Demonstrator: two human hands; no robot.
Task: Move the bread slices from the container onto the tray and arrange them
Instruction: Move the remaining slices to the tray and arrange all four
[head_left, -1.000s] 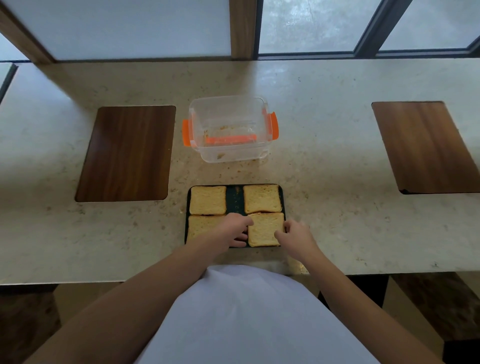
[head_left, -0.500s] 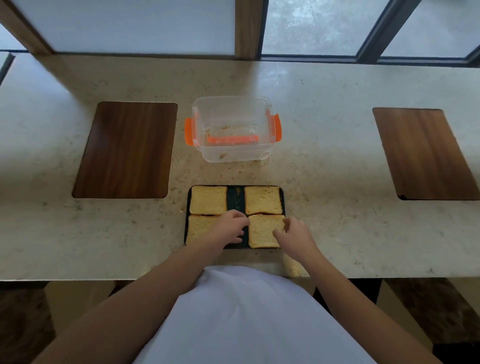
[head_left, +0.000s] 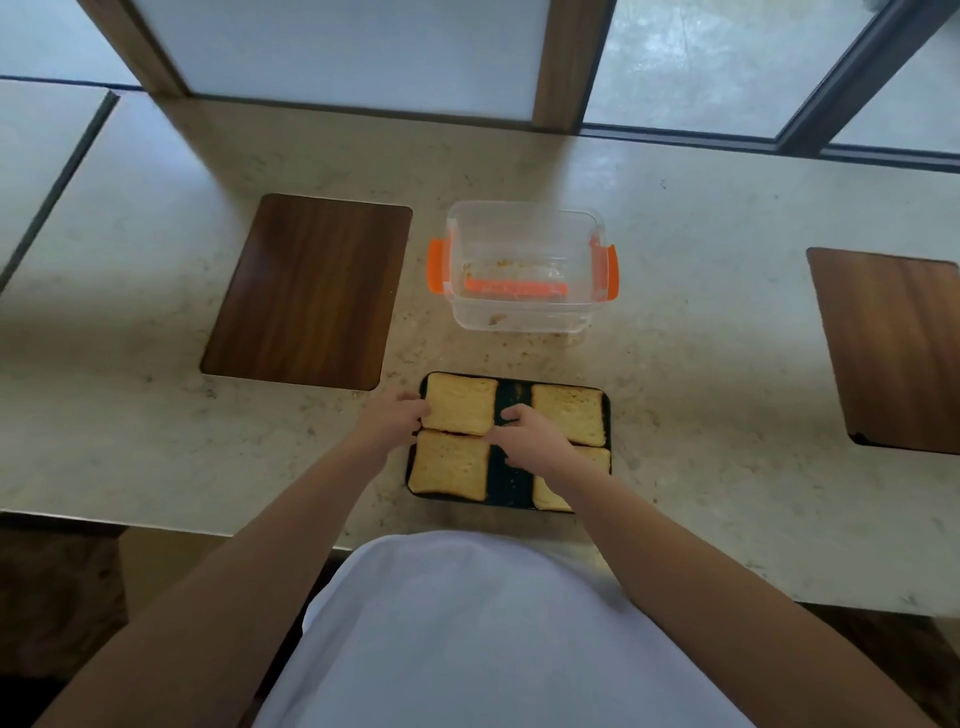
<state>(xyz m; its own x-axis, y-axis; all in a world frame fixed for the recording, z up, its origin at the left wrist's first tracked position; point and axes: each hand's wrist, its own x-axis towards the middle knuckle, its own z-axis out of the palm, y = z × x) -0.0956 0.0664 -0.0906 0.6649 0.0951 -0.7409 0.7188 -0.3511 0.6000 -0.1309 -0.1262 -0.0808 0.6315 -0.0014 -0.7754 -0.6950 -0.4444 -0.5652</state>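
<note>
A dark tray (head_left: 511, 402) lies on the counter near its front edge with bread slices in a two-by-two layout. The far-left slice (head_left: 460, 410) is gripped at both sides: my left hand (head_left: 392, 418) touches its left edge and my right hand (head_left: 530, 436) its right edge, over the tray's middle gap. The far-right slice (head_left: 569, 413) and near-left slice (head_left: 449, 465) lie flat. My right forearm partly hides the near-right slice (head_left: 548, 496). Behind the tray stands the clear container (head_left: 522, 319) with orange clips, holding only crumbs.
Dark wooden panels sit in the pale stone counter at the left (head_left: 311, 291) and at the right (head_left: 888, 348). Crumbs lie between container and tray. Windows run along the counter's back edge. The front edge is just below the tray.
Both hands have left the near-right slice and moved forward and left to the far-left slice. The view has shifted.
</note>
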